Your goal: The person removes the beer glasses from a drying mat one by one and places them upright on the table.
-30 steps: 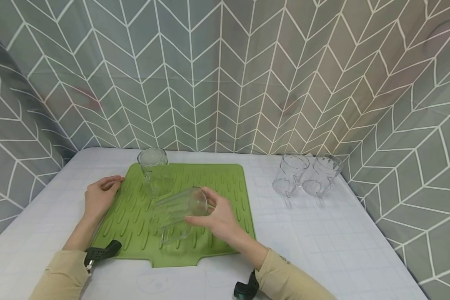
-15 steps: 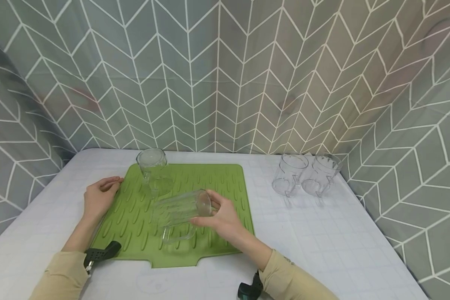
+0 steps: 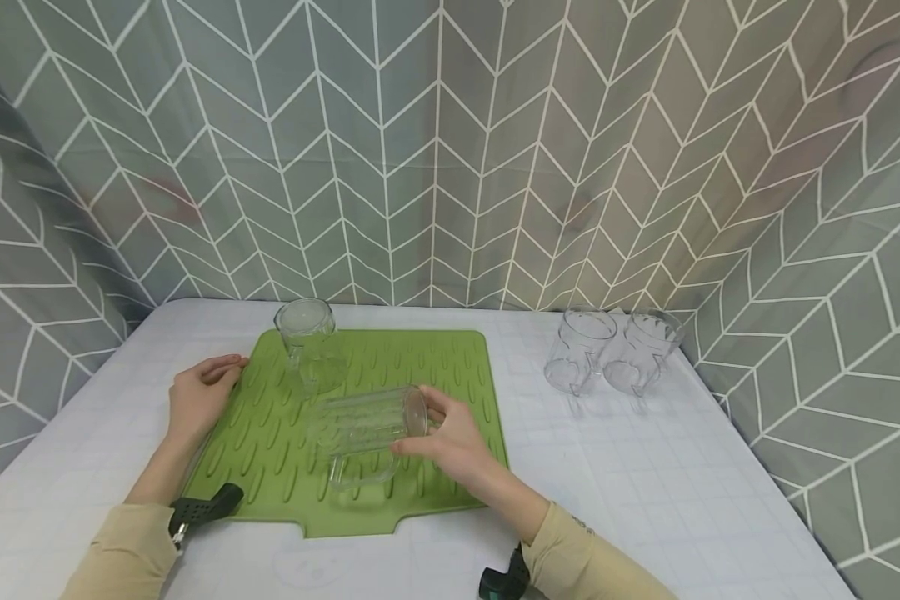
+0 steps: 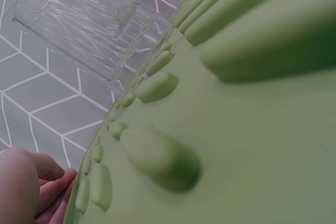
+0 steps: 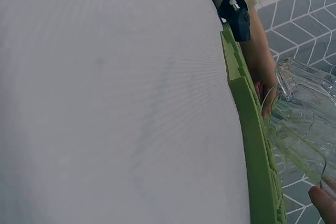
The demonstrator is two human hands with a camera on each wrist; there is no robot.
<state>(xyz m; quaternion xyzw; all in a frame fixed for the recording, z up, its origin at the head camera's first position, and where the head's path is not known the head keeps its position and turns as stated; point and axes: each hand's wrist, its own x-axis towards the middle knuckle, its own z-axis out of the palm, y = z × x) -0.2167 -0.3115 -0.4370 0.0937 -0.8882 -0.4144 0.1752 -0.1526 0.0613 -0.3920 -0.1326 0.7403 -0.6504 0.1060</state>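
My right hand (image 3: 450, 433) grips a clear glass mug (image 3: 367, 417) by its right end, thumb in front and fingers behind. The mug lies sideways over the green ridged mat (image 3: 450, 358), its handle toward me. Part of this mug (image 5: 307, 111) and my thumb (image 5: 323, 203) show in the right wrist view. My left hand (image 3: 201, 393) rests at the mat's left edge, fingers loosely bent and touching that edge. A second glass mug (image 3: 305, 342) stands upside down on the mat's back left; the left wrist view shows this mug (image 4: 89, 24) beyond the ridges.
Two more clear glass mugs (image 3: 581, 350) stand side by side on the white tablecloth (image 3: 607, 483) at the back right. A grey curtain (image 3: 450, 150) with white chevron lines encloses the table behind and at the sides. Black straps (image 3: 206, 504) sit at both wrists.
My right hand has moved slightly right and toward me with the mug, which has swung from a slant to nearly level. The left hand and the other mugs have stayed in place.
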